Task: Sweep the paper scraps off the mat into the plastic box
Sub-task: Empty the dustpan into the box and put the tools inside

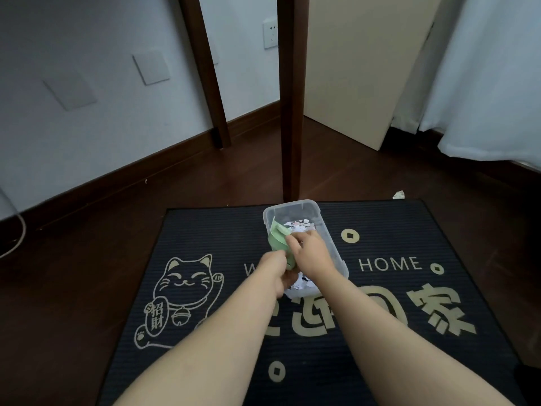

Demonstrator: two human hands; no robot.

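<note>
A dark doormat (380, 317) with a cat design lies on a wooden floor. Both bare forearms reach forward over it to a clear plastic box (330, 244) standing at the mat's far edge. The left hand (276, 269) grips the lower end of a green dustpan (276, 240) tilted over the box. The right hand (310, 253) lies above the box, bent fingers touching the dustpan; whether it pinches anything cannot be told. Paper scraps (300, 225) fill the box. One scrap (398, 195) lies on the floor.

Place: I am in a room of a home.
Floor: dark wood boards (87, 259) under my doormat (395, 230), which reads "HOME".
Wall: a socket (270, 33) above dark skirting (117, 177).
Right: a white curtain (497, 83) hangs floorward.
</note>
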